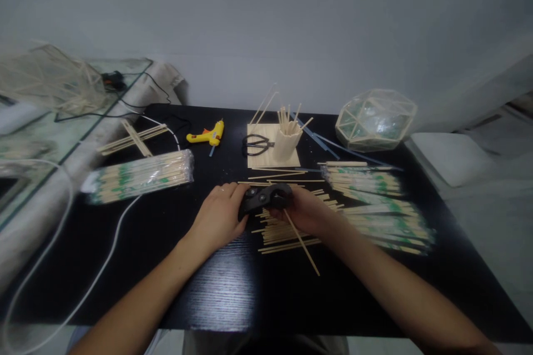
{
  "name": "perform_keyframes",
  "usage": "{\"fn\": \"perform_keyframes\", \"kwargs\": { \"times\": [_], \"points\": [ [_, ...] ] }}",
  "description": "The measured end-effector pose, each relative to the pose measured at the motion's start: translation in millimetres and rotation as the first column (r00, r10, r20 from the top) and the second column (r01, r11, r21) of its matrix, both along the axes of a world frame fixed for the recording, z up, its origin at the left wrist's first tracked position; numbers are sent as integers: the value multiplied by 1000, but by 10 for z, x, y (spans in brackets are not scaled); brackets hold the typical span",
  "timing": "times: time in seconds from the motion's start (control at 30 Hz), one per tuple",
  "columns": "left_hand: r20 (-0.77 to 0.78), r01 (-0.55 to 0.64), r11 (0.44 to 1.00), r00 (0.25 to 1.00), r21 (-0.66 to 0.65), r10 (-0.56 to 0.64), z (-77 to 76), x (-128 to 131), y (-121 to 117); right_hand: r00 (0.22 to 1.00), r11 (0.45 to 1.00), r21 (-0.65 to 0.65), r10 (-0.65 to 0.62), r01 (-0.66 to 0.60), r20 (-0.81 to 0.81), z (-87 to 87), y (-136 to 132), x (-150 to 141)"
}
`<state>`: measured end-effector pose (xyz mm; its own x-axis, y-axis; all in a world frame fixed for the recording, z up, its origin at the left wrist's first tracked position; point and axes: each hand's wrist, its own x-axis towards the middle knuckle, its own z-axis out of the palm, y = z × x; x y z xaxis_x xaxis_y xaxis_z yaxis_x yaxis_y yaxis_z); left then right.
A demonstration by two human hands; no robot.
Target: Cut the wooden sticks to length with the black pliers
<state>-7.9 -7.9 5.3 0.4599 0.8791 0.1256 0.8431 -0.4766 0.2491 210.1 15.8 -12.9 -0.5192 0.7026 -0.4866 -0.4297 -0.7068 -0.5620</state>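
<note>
My left hand is closed around the handles of a black cutter, whose curved jaw points right. At the jaw, my right hand pinches a thin bamboo stick. The stick slants down toward the front of the table, and its upper end is hidden behind the jaw and fingers. Beneath and beside my right hand lies a loose pile of bamboo sticks. A few more sticks lie just behind the cutter.
On the black table are a yellow glue gun, black scissors on a wooden board, and a stick-filled holder. Stick packs lie left, others right. A faceted stick frame stands behind. A white cable loops left.
</note>
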Motion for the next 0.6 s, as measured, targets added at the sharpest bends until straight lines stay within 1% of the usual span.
{"fn": "perform_keyframes", "kwargs": {
  "times": [0.1, 0.13, 0.2, 0.27, 0.37, 0.47, 0.53, 0.6],
  "points": [
    [27, 4, 1000, 1000, -1, -4, -12, -5, 6, 999, 998, -45, -47, 46, -10, 1, 4, -16],
    [66, -4, 1000, 998, -21, 5, -18, -8, 8, 998, 997, -64, -53, 52, -13, 13, 7, -26],
    [199, -26, 995, 979, -92, 44, -32, -15, 15, 999, 993, -107, -46, 44, -14, 49, 6, -53],
    [361, -47, 980, 925, -193, 115, -47, -16, 25, 1000, 990, -137, -18, 17, -7, 88, -13, -87],
    [517, -60, 940, 823, -336, 238, -71, -4, 42, 999, 991, -124, 54, -53, 6, 118, -90, -149],
    [630, 1, 895, 711, -446, 313, -93, 15, 50, 990, 988, -83, 136, -133, 30, 84, -196, -212],
    [659, 67, 863, 676, -501, 330, -101, 26, 49, 986, 986, -52, 161, -158, 48, 36, -248, -246],
    [666, 113, 843, 672, -525, 325, -101, 31, 50, 984, 985, -19, 170, -169, 62, -5, -269, -268]
  ]
}}
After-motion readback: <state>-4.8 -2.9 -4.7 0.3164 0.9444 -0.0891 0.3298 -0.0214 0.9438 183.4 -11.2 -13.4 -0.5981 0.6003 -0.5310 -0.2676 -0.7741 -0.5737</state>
